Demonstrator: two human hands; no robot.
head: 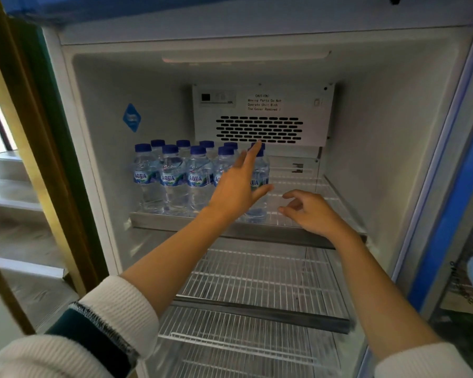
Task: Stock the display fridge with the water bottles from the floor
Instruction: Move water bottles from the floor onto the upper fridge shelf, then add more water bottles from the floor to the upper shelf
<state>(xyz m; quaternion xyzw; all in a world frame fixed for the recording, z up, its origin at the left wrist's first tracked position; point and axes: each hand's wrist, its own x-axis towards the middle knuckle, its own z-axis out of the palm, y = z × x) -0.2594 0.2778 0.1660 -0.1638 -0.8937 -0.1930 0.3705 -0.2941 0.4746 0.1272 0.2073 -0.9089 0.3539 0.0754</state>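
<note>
Several clear water bottles (172, 178) with blue caps and blue labels stand in two rows on the left half of the fridge's top wire shelf (295, 184). My left hand (238, 186) is spread with straight fingers against the rightmost front bottle (260, 192), its fingertips up near that bottle's cap. My right hand (309, 211) hovers over the shelf's front rail just right of that bottle, fingers loosely curled and holding nothing.
The right half of the top shelf holds nothing. Two lower wire shelves (257, 276) are bare. A white fan cover with a vent grille (260, 129) sits on the back wall above the bottles. The open fridge door frame (448, 214) stands at the right.
</note>
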